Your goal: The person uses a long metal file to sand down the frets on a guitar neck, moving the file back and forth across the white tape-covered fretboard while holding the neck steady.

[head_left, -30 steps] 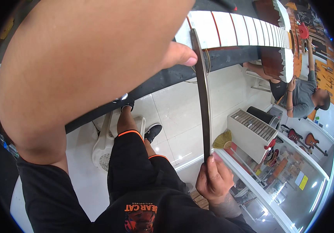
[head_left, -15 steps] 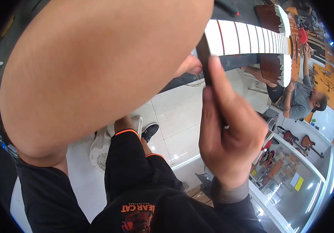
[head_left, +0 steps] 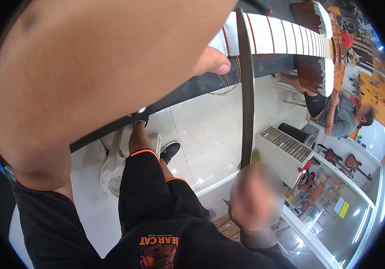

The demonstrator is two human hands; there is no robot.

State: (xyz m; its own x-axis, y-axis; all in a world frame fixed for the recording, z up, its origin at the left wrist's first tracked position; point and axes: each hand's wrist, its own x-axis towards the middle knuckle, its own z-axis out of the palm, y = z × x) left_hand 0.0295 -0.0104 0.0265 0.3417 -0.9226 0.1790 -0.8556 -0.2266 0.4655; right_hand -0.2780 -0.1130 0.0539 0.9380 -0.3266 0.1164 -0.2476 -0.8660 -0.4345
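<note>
A guitar neck (head_left: pixel 283 36) runs across the top, its fretboard masked in white tape between the metal frets. Across it lies a long, flat, dark metal file (head_left: pixel 247 103). My right hand (head_left: pixel 257 197), blurred, is closed on the file's near end, low and close to my body. My left hand (head_left: pixel 212 62) rests by the neck's near edge with its thumb pointing right, left of the file. Its other fingers are hidden behind my large left forearm. Reddish-brown guitar body (head_left: pixel 311 80) shows at the neck's far end, edged with torn white covering.
The neck lies over a black bench (head_left: pixel 273 67), with thin looped wires (head_left: pixel 228 85) hanging off its edge. A white plastic stool (head_left: pixel 111 177) stands below. At right, a person in a grey shirt (head_left: pixel 345 117) sits near a glass display case (head_left: pixel 324 210) and a white slatted box (head_left: pixel 282 145).
My right hand has drawn down toward my body with the file, so more of the file's length shows below the neck. My left thumb has moved slightly up and left.
</note>
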